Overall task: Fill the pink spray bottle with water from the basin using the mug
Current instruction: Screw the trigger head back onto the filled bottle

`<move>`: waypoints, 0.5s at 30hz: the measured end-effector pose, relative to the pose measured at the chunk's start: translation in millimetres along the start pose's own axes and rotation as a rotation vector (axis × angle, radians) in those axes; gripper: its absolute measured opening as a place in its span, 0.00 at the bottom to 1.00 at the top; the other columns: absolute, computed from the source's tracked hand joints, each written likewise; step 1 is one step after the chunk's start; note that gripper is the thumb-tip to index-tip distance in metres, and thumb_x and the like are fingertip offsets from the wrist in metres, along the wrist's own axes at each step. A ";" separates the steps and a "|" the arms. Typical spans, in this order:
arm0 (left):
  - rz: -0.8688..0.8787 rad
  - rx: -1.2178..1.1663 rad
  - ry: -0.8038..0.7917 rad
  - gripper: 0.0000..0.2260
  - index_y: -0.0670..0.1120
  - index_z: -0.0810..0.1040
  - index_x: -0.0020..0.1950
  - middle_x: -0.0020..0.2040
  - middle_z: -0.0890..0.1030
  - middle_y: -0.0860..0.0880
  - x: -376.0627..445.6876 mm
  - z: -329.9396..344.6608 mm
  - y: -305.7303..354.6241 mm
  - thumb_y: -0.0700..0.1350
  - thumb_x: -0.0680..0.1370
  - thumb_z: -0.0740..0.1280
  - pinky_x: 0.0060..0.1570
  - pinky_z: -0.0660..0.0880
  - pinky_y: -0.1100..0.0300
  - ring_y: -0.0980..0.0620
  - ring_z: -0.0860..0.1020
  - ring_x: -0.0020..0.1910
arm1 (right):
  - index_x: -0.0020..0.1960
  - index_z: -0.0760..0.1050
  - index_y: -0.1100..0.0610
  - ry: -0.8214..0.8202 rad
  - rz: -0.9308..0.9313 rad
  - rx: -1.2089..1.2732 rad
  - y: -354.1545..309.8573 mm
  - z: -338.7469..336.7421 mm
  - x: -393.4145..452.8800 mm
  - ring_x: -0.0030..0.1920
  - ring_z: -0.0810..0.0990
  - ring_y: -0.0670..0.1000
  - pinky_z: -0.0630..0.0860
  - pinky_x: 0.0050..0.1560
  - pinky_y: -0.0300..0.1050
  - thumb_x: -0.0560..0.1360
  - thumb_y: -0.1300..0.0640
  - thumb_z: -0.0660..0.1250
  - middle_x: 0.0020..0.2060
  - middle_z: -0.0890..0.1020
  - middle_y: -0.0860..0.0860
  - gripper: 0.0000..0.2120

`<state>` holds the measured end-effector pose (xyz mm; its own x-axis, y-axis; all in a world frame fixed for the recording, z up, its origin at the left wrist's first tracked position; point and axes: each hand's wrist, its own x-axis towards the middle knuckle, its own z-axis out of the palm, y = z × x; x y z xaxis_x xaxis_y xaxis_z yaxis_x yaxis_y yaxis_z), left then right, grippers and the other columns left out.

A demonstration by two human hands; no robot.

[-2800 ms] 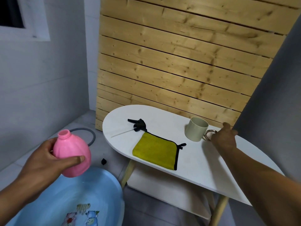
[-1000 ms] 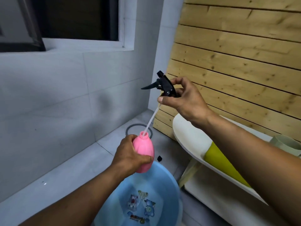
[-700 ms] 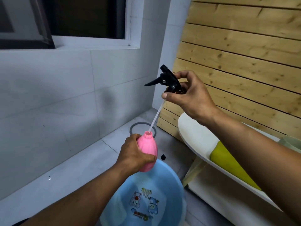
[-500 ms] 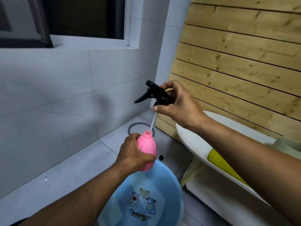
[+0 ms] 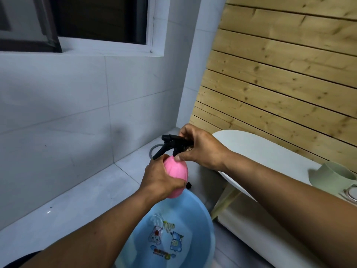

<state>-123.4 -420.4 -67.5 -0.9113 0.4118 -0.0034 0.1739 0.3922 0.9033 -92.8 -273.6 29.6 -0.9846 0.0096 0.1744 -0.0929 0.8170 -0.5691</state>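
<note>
The left hand [image 5: 161, 178] is wrapped around the pink bottle [image 5: 176, 176] above the blue basin [image 5: 202, 215], the right hand [image 5: 201, 147] pinches the black sprayer [image 5: 172, 145] on its neck, and the mug [image 5: 331, 177] stands on the table [image 5: 257, 149], far right

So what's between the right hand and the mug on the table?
Head view: only bare white table between right hand and mug; the forearm passes in front.
</note>
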 end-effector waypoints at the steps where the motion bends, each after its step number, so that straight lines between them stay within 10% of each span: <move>1: 0.001 0.005 0.000 0.33 0.54 0.73 0.60 0.57 0.78 0.50 0.0 0.3 -0.2 0.46 0.60 0.84 0.48 0.82 0.50 0.44 0.78 0.56 | 0.49 0.71 0.47 -0.018 -0.003 -0.012 0.5 -0.1 0.6 0.44 0.81 0.49 0.80 0.45 0.47 0.64 0.56 0.81 0.44 0.81 0.47 0.21; 6: 0.001 -0.004 0.000 0.41 0.52 0.70 0.71 0.60 0.71 0.53 -1.8 2.2 -0.4 0.47 0.61 0.84 0.40 0.74 0.61 0.47 0.74 0.57 | 0.50 0.73 0.46 -0.152 -0.025 -0.085 -0.3 -6.1 5.2 0.48 0.82 0.48 0.81 0.50 0.52 0.65 0.58 0.80 0.46 0.82 0.46 0.21; 15: 0.015 -0.026 0.012 0.39 0.53 0.70 0.68 0.62 0.74 0.51 -4.6 4.3 1.2 0.45 0.62 0.85 0.52 0.82 0.50 0.45 0.76 0.60 | 0.60 0.69 0.43 -0.003 0.043 -0.333 -13.8 0.4 0.5 0.46 0.79 0.50 0.76 0.42 0.47 0.63 0.35 0.75 0.45 0.79 0.43 0.31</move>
<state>-117.4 -418.3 -68.2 -0.9130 0.4077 0.0151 0.1777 0.3640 0.9143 -92.1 -285.1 37.1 -0.9871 0.0468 0.1528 0.0019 0.9595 -0.2818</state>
